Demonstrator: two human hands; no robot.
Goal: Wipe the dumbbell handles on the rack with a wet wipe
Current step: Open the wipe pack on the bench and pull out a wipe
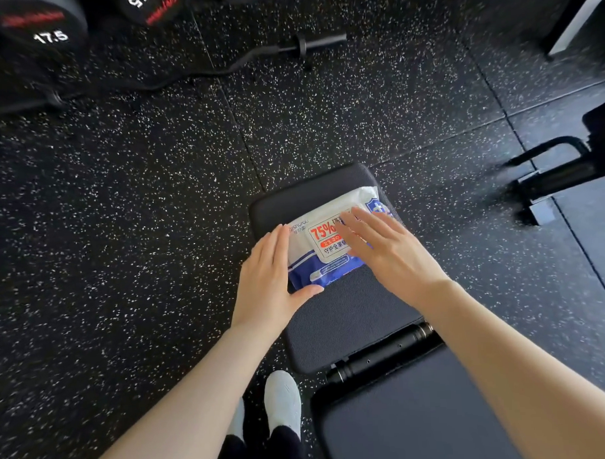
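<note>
Wide speckled rubber floor (156, 207) all around, and in the middle of it the padded bench (335, 317), its seat carrying the wet wipe pack (324, 249) near the far end. Up in the top left corner sit the dumbbells (40, 32), one marked 17.5, well apart from the pack, handles not visible from here. Left hand (267, 282) lies flat against the pack's left edge, fingers straight, thumb tucked under the near corner; right hand (380, 250) hovers over the lid, fingers spread and relaxed, gripping nothing. The risk: the pack sits close to the bench edge, so a one-sided push could slide it off, and a hard tug at the flap may drag out several wipes.
</note>
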